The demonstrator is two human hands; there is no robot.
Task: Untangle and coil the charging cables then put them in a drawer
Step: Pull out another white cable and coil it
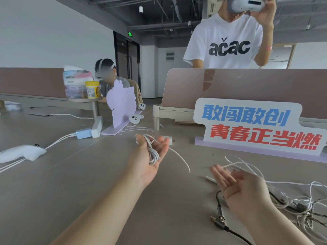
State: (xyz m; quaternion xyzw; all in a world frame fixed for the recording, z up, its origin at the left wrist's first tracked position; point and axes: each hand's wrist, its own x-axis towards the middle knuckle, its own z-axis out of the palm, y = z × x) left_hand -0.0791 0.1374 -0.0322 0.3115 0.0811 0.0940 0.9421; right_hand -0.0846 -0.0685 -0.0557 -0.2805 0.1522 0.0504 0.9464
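Note:
My left hand (pixel 152 152) is raised palm up over the grey table (pixel 99 174). Several loops of a white charging cable (pixel 153 157) lie across its palm and wrap its fingers. The cable's free end trails right and down toward the table. My right hand (pixel 235 184) hovers lower right, fingers straight and spread, holding nothing. Under and right of it lies a tangle of white and black cables (pixel 297 204). A black cable with a metal angled plug (pixel 219 221) lies in front of the right wrist. No drawer is in view.
A white sign with blue and red characters (pixel 256 126) stands behind the tangle. A lilac cut-out stand (pixel 122 106), a blue charger (pixel 83 133) and a white controller (pixel 23 152) sit to the left. One person stands behind the divider (pixel 247 89); another sits further back.

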